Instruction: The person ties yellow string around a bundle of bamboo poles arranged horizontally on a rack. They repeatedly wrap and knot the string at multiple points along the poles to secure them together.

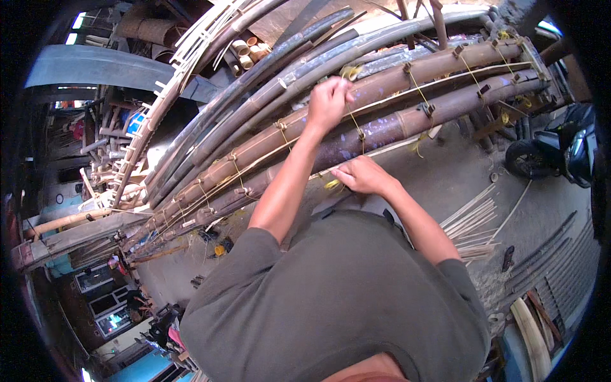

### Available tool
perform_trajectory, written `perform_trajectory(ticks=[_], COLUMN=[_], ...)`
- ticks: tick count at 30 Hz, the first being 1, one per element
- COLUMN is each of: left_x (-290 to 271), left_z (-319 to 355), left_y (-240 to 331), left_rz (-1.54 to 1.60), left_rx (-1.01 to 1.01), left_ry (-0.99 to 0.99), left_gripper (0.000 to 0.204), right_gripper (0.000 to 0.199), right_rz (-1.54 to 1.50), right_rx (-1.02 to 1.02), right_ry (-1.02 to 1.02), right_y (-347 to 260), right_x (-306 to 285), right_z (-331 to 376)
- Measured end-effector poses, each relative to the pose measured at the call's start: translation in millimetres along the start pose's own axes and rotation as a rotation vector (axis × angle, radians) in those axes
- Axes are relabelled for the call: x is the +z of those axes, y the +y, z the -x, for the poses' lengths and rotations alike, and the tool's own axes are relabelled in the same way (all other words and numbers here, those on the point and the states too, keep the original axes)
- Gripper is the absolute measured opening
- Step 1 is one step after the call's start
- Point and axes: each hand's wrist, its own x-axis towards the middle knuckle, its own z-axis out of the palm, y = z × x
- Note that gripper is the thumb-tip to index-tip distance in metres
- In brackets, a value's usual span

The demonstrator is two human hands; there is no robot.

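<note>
Two long bamboo poles lie side by side before me, the far pole [439, 67] and the near pole [382, 130]. Lengths of yellow cord [417, 86] span them, looped over small dark pegs [428, 109]. My left hand [330, 102] is closed over the far pole, beside a tuft of yellow cord [351, 72]; what its fingers grip is hidden. At the near pole's close side my right hand [364, 175] is closed, with a bunch of yellow cord [332, 184] at its fingertips. A thin split-bamboo strip [394, 149] runs along that pole.
More curved bamboo poles [254, 105] lie beyond the corded pair. Thin bamboo sticks [471, 223] are spread on the floor at right, near a motorcycle wheel [528, 159]. A wooden end frame [541, 67] bounds the poles at far right. Cut bamboo pieces [245, 54] are stacked at the back.
</note>
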Motion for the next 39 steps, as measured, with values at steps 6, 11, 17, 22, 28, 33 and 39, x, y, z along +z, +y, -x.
perform_trajectory(ticks=[6, 11, 17, 22, 28, 33, 39], left_x=[2.1, -29.7, -145.9, -143.6, -120.9, -130.0, -135.8], left_z=[-73.1, -67.6, 88.1, 151.5, 144.1, 140.2, 142.7], left_y=[-113.0, -91.6, -68.2, -70.8, -151.5, -92.3, -95.9], left_rz=[-0.578, -0.443, -0.573, -0.635, -0.471, -0.296, -0.460], left_rx=[-0.156, -0.034, -0.040, -0.100, 0.040, -0.188, -0.221], left_ry=[0.064, -0.014, 0.121, -0.182, 0.078, -0.060, -0.009], left_gripper=[0.030, 0.038, 0.029, 0.029, 0.030, 0.030, 0.032], right_gripper=[0.038, 0.033, 0.037, 0.021, 0.042, 0.059, 0.052], right_rz=[0.393, 0.338, -0.989, -1.734, -0.191, 0.477, -0.232], right_rx=[-0.119, -0.046, 0.244, 0.106, -0.106, 0.372, -0.153], right_ry=[0.084, 0.131, 0.058, 1.078, 0.409, 0.179, 0.081], right_y=[2.8, -18.8, -53.5, -86.6, -168.4, -81.9, -107.4], right_x=[7.3, 23.5, 136.7, 142.2, 66.5, 34.7, 76.8], right_z=[8.5, 3.7, -23.0, -79.3, -186.5, -213.8, -107.0])
